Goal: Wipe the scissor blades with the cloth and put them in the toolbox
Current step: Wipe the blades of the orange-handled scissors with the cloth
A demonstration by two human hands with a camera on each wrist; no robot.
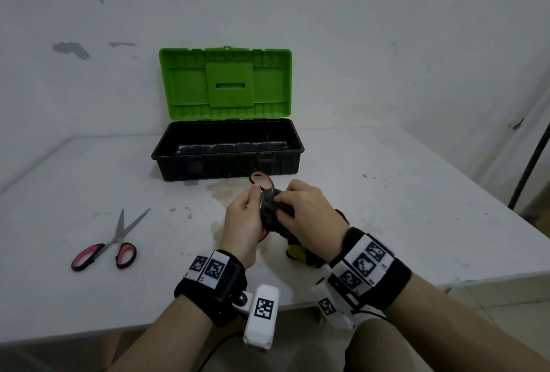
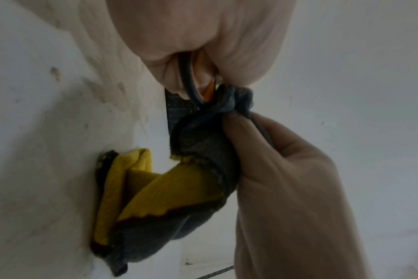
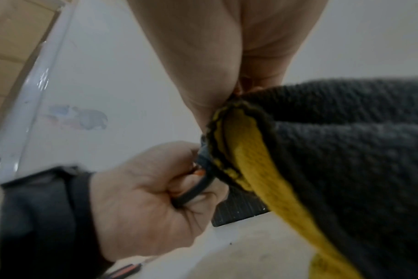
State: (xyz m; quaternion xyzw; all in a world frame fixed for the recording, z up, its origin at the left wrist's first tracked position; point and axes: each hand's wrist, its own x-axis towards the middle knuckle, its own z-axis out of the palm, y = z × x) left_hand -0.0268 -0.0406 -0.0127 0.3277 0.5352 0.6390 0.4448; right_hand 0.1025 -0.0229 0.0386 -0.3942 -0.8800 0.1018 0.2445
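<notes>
My left hand point(image 1: 247, 217) grips the black-and-orange handles of a pair of scissors point(image 1: 261, 178) just in front of the toolbox; in the right wrist view its fingers point(image 3: 155, 188) curl round a handle loop point(image 3: 193, 190). My right hand point(image 1: 300, 208) pinches a grey-and-yellow cloth point(image 2: 203, 151) bunched around the blades, which are hidden inside it. The cloth's loose end point(image 1: 296, 251) trails on the table under my right wrist. The open toolbox point(image 1: 227, 160), black with a green lid point(image 1: 226, 83), stands at the back of the table.
A second pair of scissors point(image 1: 110, 245) with red-and-black handles lies open on the white table point(image 1: 416, 208) at the left. A dark pole point(image 1: 529, 166) leans at the far right. The table's front edge runs just under my wrists.
</notes>
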